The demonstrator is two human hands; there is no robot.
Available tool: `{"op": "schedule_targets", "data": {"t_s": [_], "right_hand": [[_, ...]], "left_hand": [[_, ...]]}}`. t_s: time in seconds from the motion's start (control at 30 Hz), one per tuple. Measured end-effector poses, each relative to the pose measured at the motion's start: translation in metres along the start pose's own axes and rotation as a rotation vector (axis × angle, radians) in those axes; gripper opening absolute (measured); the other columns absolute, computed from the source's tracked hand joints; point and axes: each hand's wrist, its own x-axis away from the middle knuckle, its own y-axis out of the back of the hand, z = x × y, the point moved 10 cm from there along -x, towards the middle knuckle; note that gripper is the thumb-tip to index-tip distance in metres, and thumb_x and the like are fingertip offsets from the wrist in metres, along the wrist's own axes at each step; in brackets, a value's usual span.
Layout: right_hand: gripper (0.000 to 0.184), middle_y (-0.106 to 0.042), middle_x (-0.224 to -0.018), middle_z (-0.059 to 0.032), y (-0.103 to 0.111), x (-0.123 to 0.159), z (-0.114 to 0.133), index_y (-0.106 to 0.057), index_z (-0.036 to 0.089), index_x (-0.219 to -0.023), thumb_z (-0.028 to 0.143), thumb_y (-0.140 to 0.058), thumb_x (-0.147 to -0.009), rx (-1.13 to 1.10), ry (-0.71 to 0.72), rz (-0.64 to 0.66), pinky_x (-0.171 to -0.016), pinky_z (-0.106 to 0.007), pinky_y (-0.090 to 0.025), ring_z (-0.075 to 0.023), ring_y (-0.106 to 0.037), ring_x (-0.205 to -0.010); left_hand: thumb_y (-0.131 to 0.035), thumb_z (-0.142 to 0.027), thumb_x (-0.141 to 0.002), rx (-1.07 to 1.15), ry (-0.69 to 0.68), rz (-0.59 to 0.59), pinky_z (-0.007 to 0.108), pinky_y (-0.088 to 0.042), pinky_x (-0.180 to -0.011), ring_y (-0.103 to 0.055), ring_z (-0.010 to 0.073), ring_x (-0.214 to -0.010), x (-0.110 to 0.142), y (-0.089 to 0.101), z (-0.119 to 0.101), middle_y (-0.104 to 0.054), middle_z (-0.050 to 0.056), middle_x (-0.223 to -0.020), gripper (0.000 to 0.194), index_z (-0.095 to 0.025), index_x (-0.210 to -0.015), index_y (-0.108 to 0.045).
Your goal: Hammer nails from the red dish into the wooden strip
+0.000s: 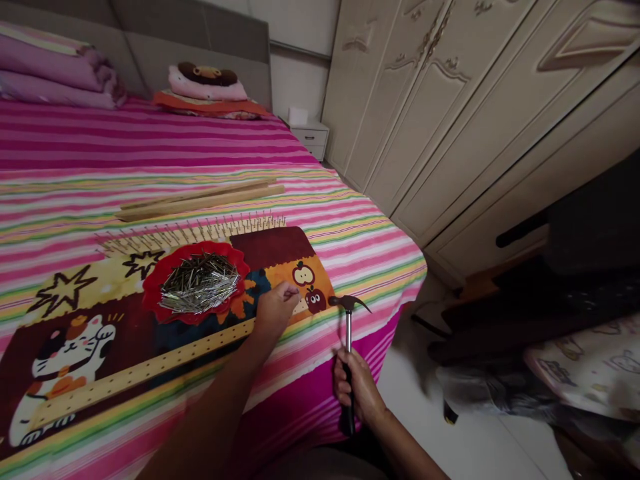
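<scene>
And here the right hand [361,385] has its fingers wrapped round the black grip of a claw hammer [349,360], head up, just off the edge of the mat! The left hand [279,303] is over the dotted strip [150,355] near its right end, fingertips drawn together; whether a nail sits between them, we cannot tell. Left of that hand, a red bowl [153,293] full of nails [200,283] rests on the patterned mat [120,333]. Behind it, a strip bristling with upright nails [200,231], and beyond, bare wooden strips [200,202], all on the striped bed [345,213]!
</scene>
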Motion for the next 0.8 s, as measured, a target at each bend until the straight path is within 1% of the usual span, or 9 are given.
{"op": "schedule_targets", "data": {"t_s": [0.2,0.3,0.4,0.5,0.6,0.67,0.7,0.73,0.8], "right_hand": [[0.034,-0.038,-0.046,0.0127,-0.002,0.001,0.001,-0.039,0.023,-0.068,0.046,-0.063,-0.069,0.042,0.019,-0.01,-0.024,-0.012,-0.018,-0.0016,-0.023,-0.029],[0.031,-0.039,-0.046,0.0127,-0.004,0.004,0.005,-0.043,0.022,-0.071,0.047,-0.062,-0.071,0.093,0.057,-0.027,-0.024,-0.012,-0.019,-0.0017,-0.024,-0.029],[0.03,-0.041,-0.048,0.0119,-0.009,0.012,0.015,-0.048,0.021,-0.075,0.048,-0.059,-0.073,0.166,0.103,-0.03,-0.025,-0.012,-0.019,-0.0019,-0.026,-0.029],[0.026,-0.044,-0.05,0.0102,-0.018,0.022,0.033,-0.052,0.02,-0.076,0.046,-0.057,-0.076,0.236,0.148,-0.007,-0.026,-0.013,-0.018,-0.0023,-0.029,-0.03],[0.021,-0.048,-0.053,0.0075,-0.03,0.033,0.061,-0.058,0.02,-0.08,0.041,-0.056,-0.078,0.335,0.227,0.025,-0.031,-0.015,-0.024,-0.0047,-0.036,-0.035],[0.022,-0.051,-0.056,0.0055,-0.04,0.042,0.084,-0.061,0.02,-0.092,0.038,-0.054,-0.08,0.439,0.323,0.038,-0.037,-0.018,-0.031,-0.0075,-0.042,-0.043],[0.026,-0.053,-0.058,0.0048,-0.046,0.046,0.095,-0.061,0.021,-0.1,0.036,-0.054,-0.081,0.487,0.365,0.041,-0.04,-0.019,-0.034,-0.0088,-0.044,-0.046],[0.031,-0.054,-0.059,0.0044,-0.051,0.05,0.105,-0.06,0.022,-0.108,0.036,-0.054,-0.081,0.523,0.395,0.044,-0.043,-0.02,-0.035,-0.0099,-0.046,-0.049],[0.04,-0.054,-0.061,0.0042,-0.061,0.056,0.118,-0.055,0.024,-0.12,0.035,-0.054,-0.081,0.556,0.408,0.058,-0.046,-0.021,-0.037,-0.0113,-0.047,-0.052]], "left_hand": [[-0.057,-0.03,-0.068,-0.055,-0.031,0.008,0.023,-0.045,-0.064,-0.059,0.0128,-0.065,0.001,-0.001,0.001,-0.064,-0.002,-0.066,0.011,-0.02,-0.069,-0.059],[-0.054,-0.029,-0.072,-0.152,-0.087,0.016,0.022,-0.043,-0.065,-0.059,0.0118,-0.066,0.003,-0.003,-0.002,-0.065,-0.002,-0.069,0.011,-0.02,-0.073,-0.06],[-0.052,-0.026,-0.075,-0.261,-0.14,0.03,0.022,-0.042,-0.066,-0.058,0.0115,-0.068,0.005,-0.008,-0.005,-0.065,0.0,-0.074,0.012,-0.02,-0.075,-0.062],[-0.051,-0.025,-0.076,-0.283,-0.166,0.031,0.022,-0.041,-0.065,-0.057,0.0116,-0.068,0.005,-0.009,-0.007,-0.065,0.0,-0.074,0.013,-0.019,-0.076,-0.063],[-0.052,-0.025,-0.077,-0.308,-0.178,0.034,0.022,-0.04,-0.064,-0.056,0.0116,-0.066,0.006,-0.009,-0.011,-0.064,0.0,-0.072,0.013,-0.019,-0.075,-0.063],[-0.051,-0.025,-0.077,-0.332,-0.205,0.04,0.022,-0.039,-0.065,-0.055,0.0115,-0.067,0.008,-0.01,-0.015,-0.063,0.0,-0.072,0.013,-0.019,-0.074,-0.063],[-0.05,-0.025,-0.078,-0.339,-0.219,0.042,0.022,-0.039,-0.065,-0.055,0.0115,-0.068,0.009,-0.01,-0.016,-0.063,0.0,-0.073,0.014,-0.019,-0.074,-0.063],[-0.05,-0.025,-0.079,-0.341,-0.23,0.042,0.022,-0.039,-0.065,-0.055,0.0114,-0.068,0.011,-0.01,-0.017,-0.063,0.0,-0.073,0.015,-0.019,-0.075,-0.063],[-0.049,-0.025,-0.08,-0.34,-0.243,0.036,0.021,-0.039,-0.066,-0.055,0.0113,-0.069,0.013,-0.01,-0.018,-0.063,0.0,-0.074,0.015,-0.019,-0.075,-0.062]]}}
